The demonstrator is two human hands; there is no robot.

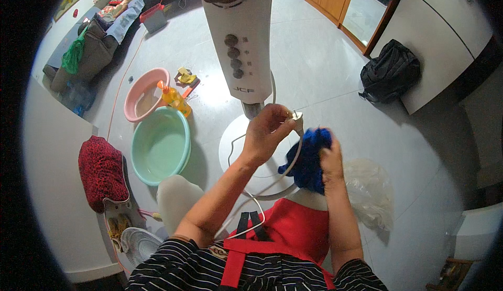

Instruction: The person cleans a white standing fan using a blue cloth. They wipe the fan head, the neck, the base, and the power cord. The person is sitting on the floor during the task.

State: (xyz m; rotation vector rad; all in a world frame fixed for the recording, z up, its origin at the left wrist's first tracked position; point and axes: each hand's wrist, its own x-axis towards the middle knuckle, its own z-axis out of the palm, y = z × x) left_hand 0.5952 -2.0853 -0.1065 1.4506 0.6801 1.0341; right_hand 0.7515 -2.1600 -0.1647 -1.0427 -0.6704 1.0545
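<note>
In front of me stands a white fan stand (236, 39) with several dark round buttons on its column, rising from a round white base (230, 139). My left hand (267, 131) pinches a white power plug (297, 119), its prongs pointing up. From the plug a white cord (297, 160) loops down over the base toward my lap. My right hand (331, 157) is closed on a dark blue cloth (308, 160), just to the right of the plug and lower. Its fingers are slightly blurred.
To the left stand a green basin (160, 155), a pink basin (137, 105) and an orange bottle (175, 100). A fan grille (139, 245) lies near a red patterned bundle (102, 173). At right are a clear plastic bag (367, 191) and a black bag (390, 71).
</note>
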